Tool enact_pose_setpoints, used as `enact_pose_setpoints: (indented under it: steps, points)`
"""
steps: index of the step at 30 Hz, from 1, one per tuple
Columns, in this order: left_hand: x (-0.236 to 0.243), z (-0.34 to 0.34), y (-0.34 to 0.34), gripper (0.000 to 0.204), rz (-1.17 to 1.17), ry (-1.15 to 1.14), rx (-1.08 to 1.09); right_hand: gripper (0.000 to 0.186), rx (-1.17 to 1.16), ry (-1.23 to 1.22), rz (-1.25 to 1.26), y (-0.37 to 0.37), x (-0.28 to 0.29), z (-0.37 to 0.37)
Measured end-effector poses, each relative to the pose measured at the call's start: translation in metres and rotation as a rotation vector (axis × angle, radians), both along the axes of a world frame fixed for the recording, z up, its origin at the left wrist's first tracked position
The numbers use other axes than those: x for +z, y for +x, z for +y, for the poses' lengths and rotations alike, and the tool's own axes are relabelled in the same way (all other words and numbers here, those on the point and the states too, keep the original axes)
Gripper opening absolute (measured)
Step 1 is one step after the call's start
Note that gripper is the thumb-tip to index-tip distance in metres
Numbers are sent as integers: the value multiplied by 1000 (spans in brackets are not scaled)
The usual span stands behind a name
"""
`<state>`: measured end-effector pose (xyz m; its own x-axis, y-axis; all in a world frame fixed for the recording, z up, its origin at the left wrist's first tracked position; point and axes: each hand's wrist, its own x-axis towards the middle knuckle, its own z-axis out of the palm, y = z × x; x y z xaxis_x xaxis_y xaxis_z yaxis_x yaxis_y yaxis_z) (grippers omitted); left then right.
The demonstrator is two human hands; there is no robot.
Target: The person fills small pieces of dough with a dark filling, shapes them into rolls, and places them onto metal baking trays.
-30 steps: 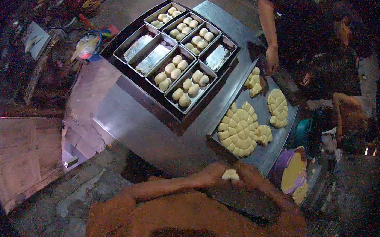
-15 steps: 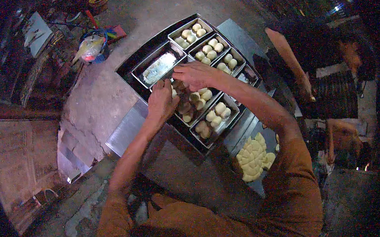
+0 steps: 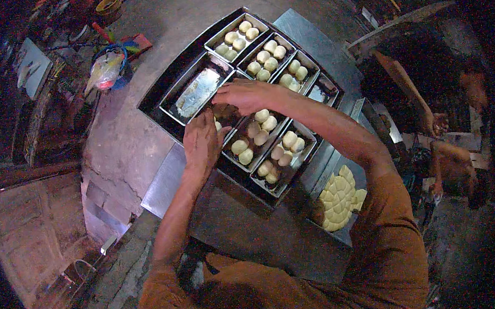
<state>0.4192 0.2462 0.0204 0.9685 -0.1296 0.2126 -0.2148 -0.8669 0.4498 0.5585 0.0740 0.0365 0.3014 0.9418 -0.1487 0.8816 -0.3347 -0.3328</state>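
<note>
My left hand (image 3: 202,143) reaches into a middle loaf tin from the near side, fingers curved, a pale dough piece (image 3: 217,126) partly visible beside its thumb. My right hand (image 3: 239,96) is just beyond it, fingers bent down into the same tin; what they hold is hidden. Left of them is a loaf tin (image 3: 170,96) without dough, its bottom greasy. The neighbouring tins (image 3: 252,35) hold rounded dough balls (image 3: 263,57). All sit in a large black tray (image 3: 154,86) on a metal table (image 3: 160,178).
At right, cut flat dough (image 3: 339,200) lies on a metal sheet behind my right arm. Co-workers' arms (image 3: 400,79) are in the dim area beyond. A blue bucket with a plastic bag (image 3: 102,70) stands on the floor at upper left. A concrete ledge (image 3: 132,258) is at lower left.
From low near my body, both hands have reached forward into the tins. Since half a second ago they have shifted slightly within the same tin, right fingertips farther left.
</note>
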Motion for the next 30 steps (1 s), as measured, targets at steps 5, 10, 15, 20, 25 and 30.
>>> enact_pose_setpoints:
  steps: [5, 10, 15, 20, 25, 30]
  points:
    - [-4, 1, 4, 45, -145, -8, -51, 60, -201, 3, 164, 0, 27, -5]
    - [10, -21, 12, 50, -53, 133, 72, 60, -256, -62, 92, -1, 44, -15]
    - [1, -29, 25, 49, 56, 161, 8, 59, -236, -189, 69, 2, 15, -8]
    - [-5, -25, 21, 37, 3, 153, 33, 54, -241, -162, 98, 5, 20, -3]
    - [-4, -27, 22, 35, -4, 137, 51, 55, -320, -123, 69, 8, 17, -11]
    - [-2, -25, 20, 50, 34, 55, -17, 53, -367, 188, -30, -12, -12, -16]
